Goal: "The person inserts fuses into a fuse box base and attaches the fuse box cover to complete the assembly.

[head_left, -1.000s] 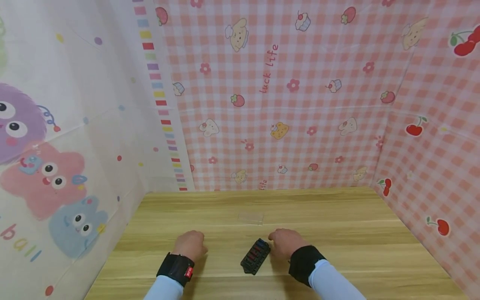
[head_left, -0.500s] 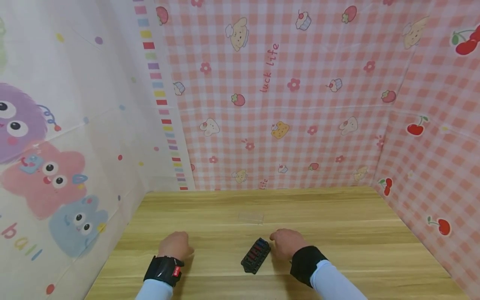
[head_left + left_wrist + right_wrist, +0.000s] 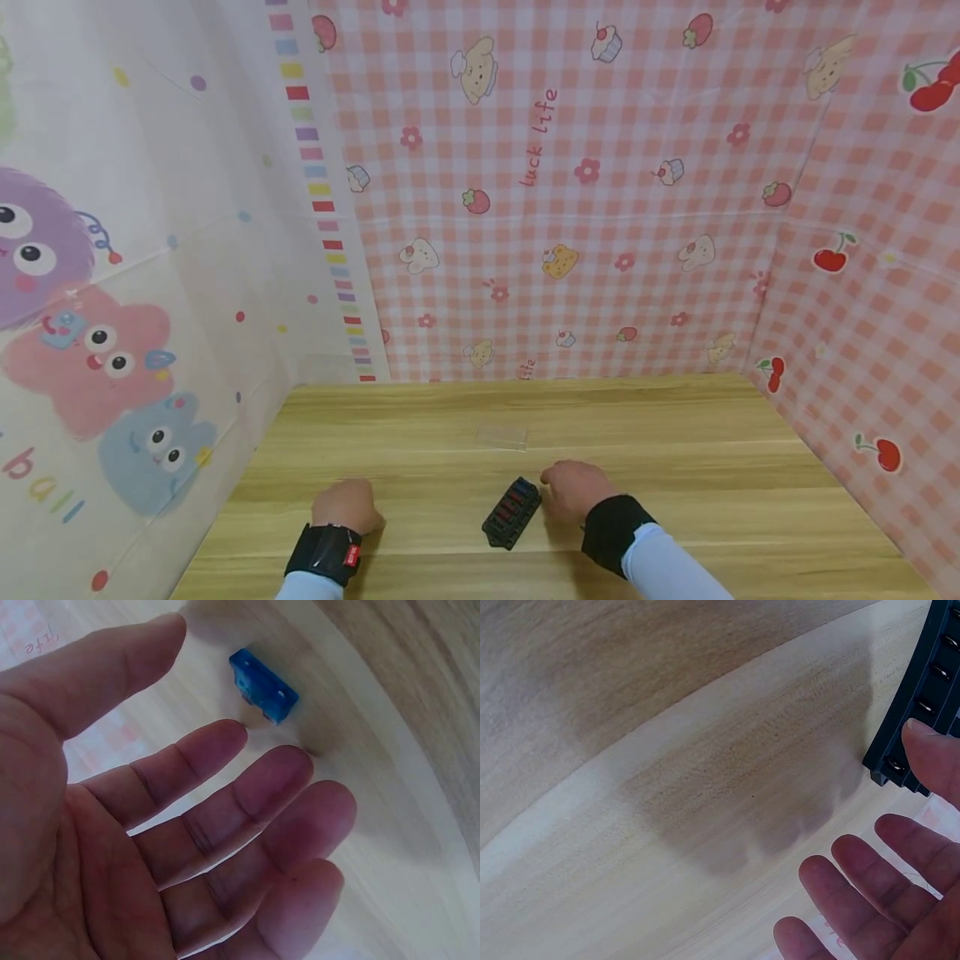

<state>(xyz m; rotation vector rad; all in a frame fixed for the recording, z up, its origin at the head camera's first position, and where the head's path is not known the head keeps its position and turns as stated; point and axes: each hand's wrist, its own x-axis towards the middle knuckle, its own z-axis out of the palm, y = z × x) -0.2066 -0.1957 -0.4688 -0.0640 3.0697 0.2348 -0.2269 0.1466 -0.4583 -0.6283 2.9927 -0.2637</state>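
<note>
A black fuse box (image 3: pixel 512 512) with red and blue blade fuses in it lies on the table between the hands. To its left, low over the tabletop, is my left hand (image 3: pixel 345 504). The left wrist view shows a blue blade fuse (image 3: pixel 262 685) on the wood just past the fingertips, between thumb and index finger and apart from both; my left hand hides it in the head view. My right hand (image 3: pixel 576 487) is at the fuse box's right side, fingers relaxed and spread. Its thumb (image 3: pixel 934 754) overlaps the box's end in the right wrist view.
A thin clear plastic rectangle (image 3: pixel 501 437) lies flat behind the fuse box. The wooden table (image 3: pixel 660 417) is bounded by a pink checked cloth (image 3: pixel 570 217) at the back and right, and a white cartoon cloth (image 3: pixel 217 275) on the left.
My left hand has moved left, away from the fuse box, then slightly toward the near edge. The right hand and the fuse box have barely moved.
</note>
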